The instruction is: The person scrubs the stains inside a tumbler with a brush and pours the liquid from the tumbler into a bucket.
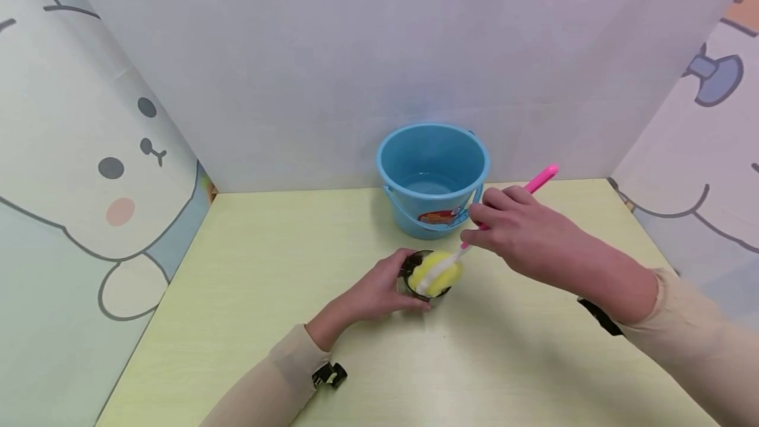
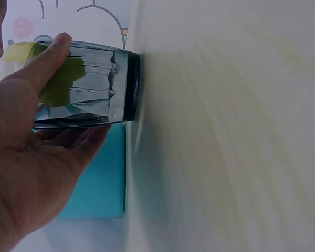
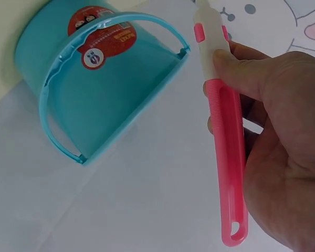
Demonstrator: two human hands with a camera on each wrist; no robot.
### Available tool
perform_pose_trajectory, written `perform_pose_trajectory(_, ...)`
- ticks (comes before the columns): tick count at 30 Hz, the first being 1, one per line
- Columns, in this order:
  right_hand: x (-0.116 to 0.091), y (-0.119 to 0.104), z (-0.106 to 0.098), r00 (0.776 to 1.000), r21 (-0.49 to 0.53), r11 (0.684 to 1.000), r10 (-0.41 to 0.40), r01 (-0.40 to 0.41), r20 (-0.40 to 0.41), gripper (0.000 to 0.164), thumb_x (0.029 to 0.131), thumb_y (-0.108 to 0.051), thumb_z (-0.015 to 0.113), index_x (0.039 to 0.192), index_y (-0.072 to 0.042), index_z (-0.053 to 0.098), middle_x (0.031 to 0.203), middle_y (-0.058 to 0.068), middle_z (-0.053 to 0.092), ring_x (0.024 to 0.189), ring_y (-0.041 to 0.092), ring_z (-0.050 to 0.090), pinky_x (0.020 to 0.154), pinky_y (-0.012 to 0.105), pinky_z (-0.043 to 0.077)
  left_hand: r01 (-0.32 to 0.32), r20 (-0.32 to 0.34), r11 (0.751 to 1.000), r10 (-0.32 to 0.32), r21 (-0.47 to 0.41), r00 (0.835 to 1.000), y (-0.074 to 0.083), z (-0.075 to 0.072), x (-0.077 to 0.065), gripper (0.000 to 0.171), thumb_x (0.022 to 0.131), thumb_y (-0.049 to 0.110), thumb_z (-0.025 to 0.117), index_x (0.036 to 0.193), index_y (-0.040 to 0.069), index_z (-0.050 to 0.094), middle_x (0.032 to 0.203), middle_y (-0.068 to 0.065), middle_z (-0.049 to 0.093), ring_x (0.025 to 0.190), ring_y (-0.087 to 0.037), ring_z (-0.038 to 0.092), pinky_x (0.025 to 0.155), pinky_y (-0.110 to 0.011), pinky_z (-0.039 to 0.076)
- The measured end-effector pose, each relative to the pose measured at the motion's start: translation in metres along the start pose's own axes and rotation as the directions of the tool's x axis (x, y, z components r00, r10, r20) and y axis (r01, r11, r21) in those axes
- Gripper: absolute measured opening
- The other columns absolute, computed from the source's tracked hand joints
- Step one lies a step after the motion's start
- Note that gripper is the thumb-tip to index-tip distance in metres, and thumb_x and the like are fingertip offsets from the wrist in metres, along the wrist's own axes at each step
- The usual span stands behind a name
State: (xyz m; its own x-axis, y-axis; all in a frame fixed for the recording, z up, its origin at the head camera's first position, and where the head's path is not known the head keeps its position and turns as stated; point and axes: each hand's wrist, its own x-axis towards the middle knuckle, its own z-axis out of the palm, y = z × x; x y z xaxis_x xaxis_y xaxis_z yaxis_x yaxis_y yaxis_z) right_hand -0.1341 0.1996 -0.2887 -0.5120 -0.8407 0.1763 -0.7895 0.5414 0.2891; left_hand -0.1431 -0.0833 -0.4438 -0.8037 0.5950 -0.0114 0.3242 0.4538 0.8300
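A dark clear glass stands upright on the table, with my left hand curled round its side. In the left wrist view the thumb lies across one side and the fingers pass behind it. My right hand grips the pink handle of a sponge brush, thumb pressing near the white neck. The brush's yellow sponge head sits partly inside the glass, tilted, its upper part above the rim. Through the glass wall the lower end of the sponge shows, above the glass's bottom.
Behind the glass stands a light blue bucket with its handle hanging down in front and a little liquid seemingly at its bottom. The pale yellow table meets a white back wall. Cartoon-printed panels flank both sides.
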Motion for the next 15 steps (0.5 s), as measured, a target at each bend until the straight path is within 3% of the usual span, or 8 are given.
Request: perform_pose_trajectory(15, -0.001, -0.003, 0.024, 0.996, -0.002, 0.998, 0.068, -0.069, -0.065, 0.058, 0.072, -0.006, 0.098, 0.126, -0.019, 0.078, 0.117, 0.011, 0.064, 0.102, 0.034, 0.056, 0.082, 0.045, 0.048, -0.010, -0.002, 0.999, 0.010, -0.043, 1.000, -0.001, 0.001, 0.001, 0.089, 0.081, 0.030, 0.096, 0.151, 0.014, 0.044, 0.142, 0.003, 0.060, 0.128, -0.011, 0.058, 0.112, -0.032, 0.047)
